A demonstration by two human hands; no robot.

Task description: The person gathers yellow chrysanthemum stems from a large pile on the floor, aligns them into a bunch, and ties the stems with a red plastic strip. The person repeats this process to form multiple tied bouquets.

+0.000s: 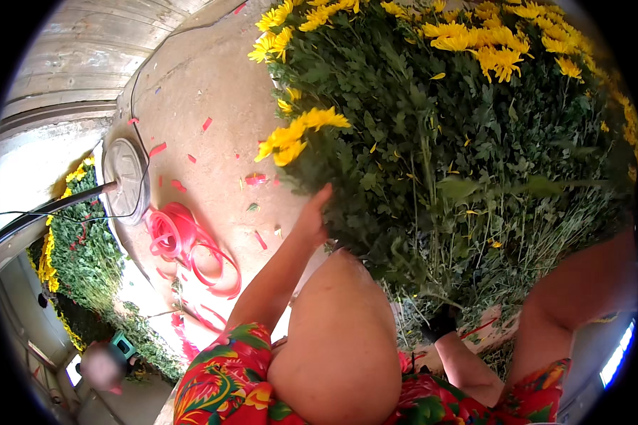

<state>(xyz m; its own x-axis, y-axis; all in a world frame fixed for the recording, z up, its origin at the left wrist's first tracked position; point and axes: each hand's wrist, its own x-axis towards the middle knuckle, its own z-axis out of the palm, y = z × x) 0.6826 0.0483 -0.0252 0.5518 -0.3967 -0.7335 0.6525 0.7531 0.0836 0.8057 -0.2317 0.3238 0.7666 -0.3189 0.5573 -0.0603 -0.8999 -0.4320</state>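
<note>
My bare left hand (315,217) grips the leafy upper part of a bunch of yellow chrysanthemums (305,133). Its thumb shows, while leaves hide the other fingers. The bunch slants across in front of my knees, its blooms towards the upper left. At the stem ends, my right hand (440,324) wears a black glove and closes around the lower stems; its fingertips are partly covered by foliage. Right behind the bunch lies a large heap of cut chrysanthemums (478,111), with yellow heads along the far side and bare stems nearer me.
A loose coil of red plastic strapping (173,231) lies on the concrete floor (212,79) among red scraps. Left of it stands a round stand base (126,180) with a pole and black cable. Another chrysanthemum heap (82,252) and a person (103,366) are at the far left.
</note>
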